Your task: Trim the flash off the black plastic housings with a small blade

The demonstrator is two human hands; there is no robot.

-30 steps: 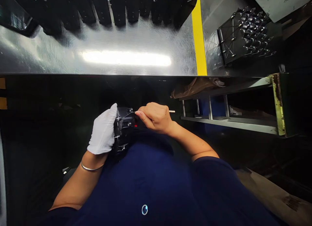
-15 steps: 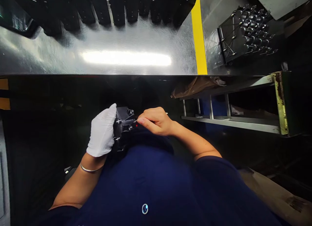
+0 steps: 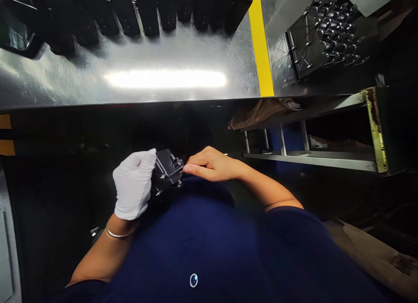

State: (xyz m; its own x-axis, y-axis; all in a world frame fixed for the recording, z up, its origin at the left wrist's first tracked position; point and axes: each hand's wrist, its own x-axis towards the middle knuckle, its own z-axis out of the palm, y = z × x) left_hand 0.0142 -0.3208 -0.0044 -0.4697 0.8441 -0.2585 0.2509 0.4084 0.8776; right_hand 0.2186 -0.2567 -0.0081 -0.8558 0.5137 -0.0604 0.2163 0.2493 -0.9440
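My left hand (image 3: 133,185), in a white glove, is closed on the left side of a black plastic part (image 3: 169,167) in front of my body. Small shiny pegs stick out from the part's edges, and it is tilted. My bare right hand (image 3: 209,164) is pinched at the part's right edge. A thin tool runs through its fingers; its pale end (image 3: 225,154) shows behind the knuckles, and its tip is at the part.
A metal table (image 3: 163,92) with a yellow stripe (image 3: 261,55) lies ahead. Black parts (image 3: 150,15) stand in a row at its back; more are stacked (image 3: 303,46) at the right. Below them is a metal rack (image 3: 313,160) with brown wrapping (image 3: 257,112).
The black part has turned in my left hand and shows more of its flat face. My left hand has shifted slightly left and down. My right hand stays at the part's right edge.
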